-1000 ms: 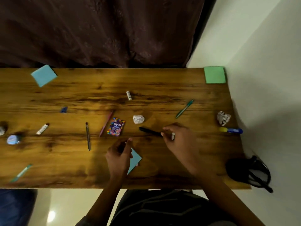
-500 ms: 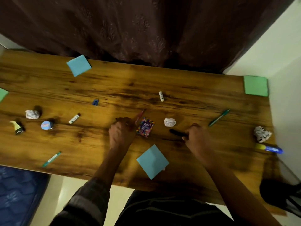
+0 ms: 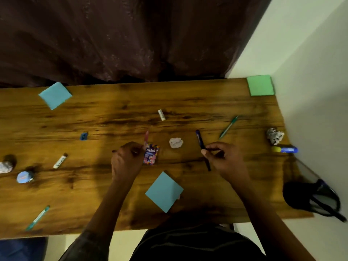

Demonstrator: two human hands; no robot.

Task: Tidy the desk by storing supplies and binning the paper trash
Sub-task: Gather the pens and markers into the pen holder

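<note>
On your counter (image 3: 188, 102), the paper ball (image 3: 175, 142) lies between the card box (image 3: 150, 155) and the pen (image 3: 200, 140).

Glossy wooden desk (image 3: 188, 102), crumpled paper ball (image 3: 175, 142)

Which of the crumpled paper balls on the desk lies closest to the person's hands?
The white crumpled paper ball in the middle, between the left hand and right hand. The printed ball and the left-edge ball lie far off.

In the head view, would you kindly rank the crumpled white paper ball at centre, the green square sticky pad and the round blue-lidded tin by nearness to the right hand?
From the right hand:
1. Crumpled white paper ball, just to its left.
2. Green square sticky pad, far right corner.
3. Round blue-lidded tin, far left.
</note>
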